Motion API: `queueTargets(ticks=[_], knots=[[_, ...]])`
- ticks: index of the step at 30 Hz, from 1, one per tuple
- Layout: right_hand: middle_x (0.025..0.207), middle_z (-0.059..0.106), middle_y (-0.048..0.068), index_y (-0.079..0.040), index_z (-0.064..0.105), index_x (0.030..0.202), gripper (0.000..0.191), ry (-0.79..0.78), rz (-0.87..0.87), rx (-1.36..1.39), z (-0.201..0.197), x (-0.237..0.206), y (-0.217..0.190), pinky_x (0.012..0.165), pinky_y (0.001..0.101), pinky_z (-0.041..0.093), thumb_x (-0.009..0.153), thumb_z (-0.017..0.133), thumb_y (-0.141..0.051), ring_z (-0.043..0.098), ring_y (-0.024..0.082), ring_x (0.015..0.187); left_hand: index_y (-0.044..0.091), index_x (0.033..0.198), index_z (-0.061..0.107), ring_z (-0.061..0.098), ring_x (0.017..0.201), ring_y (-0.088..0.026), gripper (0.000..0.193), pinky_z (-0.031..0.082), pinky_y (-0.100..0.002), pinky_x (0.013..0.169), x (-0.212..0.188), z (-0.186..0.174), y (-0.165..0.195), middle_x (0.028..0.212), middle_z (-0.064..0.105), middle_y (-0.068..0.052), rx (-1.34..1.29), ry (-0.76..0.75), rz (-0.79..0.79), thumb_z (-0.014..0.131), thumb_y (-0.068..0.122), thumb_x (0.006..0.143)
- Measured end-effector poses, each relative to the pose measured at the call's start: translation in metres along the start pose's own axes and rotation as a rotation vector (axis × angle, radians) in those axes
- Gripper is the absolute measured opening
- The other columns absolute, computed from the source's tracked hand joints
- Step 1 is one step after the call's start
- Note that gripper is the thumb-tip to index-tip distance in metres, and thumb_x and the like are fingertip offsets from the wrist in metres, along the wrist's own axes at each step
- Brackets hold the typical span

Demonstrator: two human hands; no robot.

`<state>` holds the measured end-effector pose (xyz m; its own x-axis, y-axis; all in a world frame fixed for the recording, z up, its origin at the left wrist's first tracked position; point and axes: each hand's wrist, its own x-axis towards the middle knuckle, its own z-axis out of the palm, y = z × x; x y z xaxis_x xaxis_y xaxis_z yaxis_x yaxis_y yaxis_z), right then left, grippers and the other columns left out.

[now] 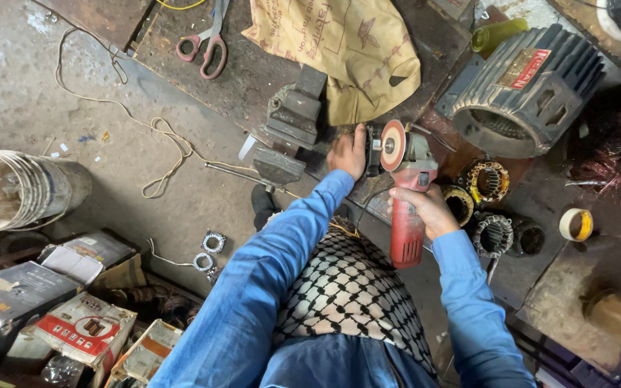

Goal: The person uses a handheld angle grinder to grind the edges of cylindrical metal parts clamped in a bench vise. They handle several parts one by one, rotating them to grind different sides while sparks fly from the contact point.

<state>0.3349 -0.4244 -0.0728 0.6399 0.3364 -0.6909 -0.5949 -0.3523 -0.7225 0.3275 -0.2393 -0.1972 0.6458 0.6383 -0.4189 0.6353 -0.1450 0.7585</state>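
Right hand [425,208] clasps red grinder [405,215]; left hand [348,152] at bench edge [368,194].

vise [289,133] left of grinder [405,194], motor housing [526,90] right
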Motion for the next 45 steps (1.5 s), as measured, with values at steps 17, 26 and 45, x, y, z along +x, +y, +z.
queueTargets(ticks=[17, 26, 45], knots=[[0.086, 0.072, 0.011, -0.001, 0.065, 0.108, 0.035, 0.031, 0.017, -0.039, 0.010, 0.002, 0.000, 0.064, 0.0369, 0.062, 0.078, 0.080, -0.012, 0.073, 0.022, 0.069, 0.006, 0.090, 0.076, 0.067, 0.094, -0.047, 0.062, 0.051, -0.054, 0.089, -0.001, 0.002, -0.003, 0.098, 0.071, -0.028, 0.020, 0.149, 0.137, 0.041, 0.055, 0.102], [0.087, 0.072, 0.011, -0.001, 0.066, 0.112, 0.039, 0.055, 0.008, -0.057, 0.013, 0.005, 0.002, 0.065, 0.0359, 0.061, 0.077, 0.081, -0.011, 0.072, 0.021, 0.071, 0.003, 0.081, 0.075, 0.068, 0.087, -0.047, 0.064, 0.051, -0.054, 0.090, -0.003, 0.002, -0.004, 0.089, 0.071, -0.028, 0.113, 0.187, 0.154, 0.041, 0.053, 0.103], [0.084, 0.072, 0.010, -0.001, 0.067, 0.108, 0.034, 0.054, -0.008, -0.056, 0.017, 0.007, 0.003, 0.064, 0.0361, 0.060, 0.079, 0.080, -0.011, 0.072, 0.022, 0.068, 0.005, 0.077, 0.073, 0.066, 0.088, -0.044, 0.060, 0.044, -0.054, 0.103, -0.003, 0.008, -0.005, 0.086, 0.071, -0.025, 0.095, 0.293, 0.232, 0.042, 0.049, 0.103]])
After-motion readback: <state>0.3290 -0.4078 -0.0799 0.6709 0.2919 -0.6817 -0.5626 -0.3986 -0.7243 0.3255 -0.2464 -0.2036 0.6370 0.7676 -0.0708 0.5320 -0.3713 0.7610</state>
